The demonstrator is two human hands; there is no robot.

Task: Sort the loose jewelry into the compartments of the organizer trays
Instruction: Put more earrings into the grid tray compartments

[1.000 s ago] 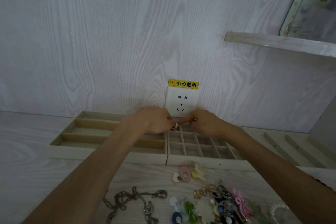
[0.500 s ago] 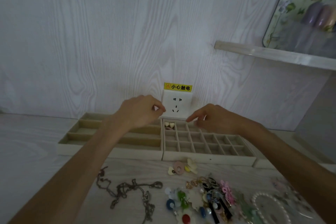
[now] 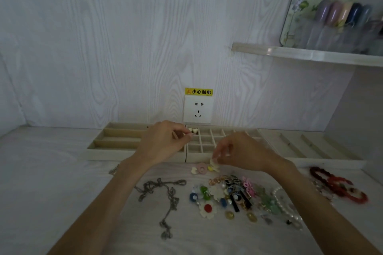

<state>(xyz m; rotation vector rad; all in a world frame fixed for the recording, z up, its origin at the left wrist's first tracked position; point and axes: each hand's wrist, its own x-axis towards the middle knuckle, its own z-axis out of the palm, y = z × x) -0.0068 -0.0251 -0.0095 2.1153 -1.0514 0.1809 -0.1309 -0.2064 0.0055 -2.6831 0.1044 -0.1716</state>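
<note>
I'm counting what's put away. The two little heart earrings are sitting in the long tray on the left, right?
Not quite. The head view shows the two heart earrings sitting in the far-left corner compartment of the small-grid tray, not in the long-slot tray on the left, beside it.

**Camera placement: single head view**

One wide-angle camera, worn on the head, looking forward and down across the white table (image 3: 41,182) toward the back wall (image 3: 124,47). Near range: both forearms enter from the bottom edge. Table's rear edge crosses mid-frame; shelf (image 3: 310,56) at upper right.
</note>
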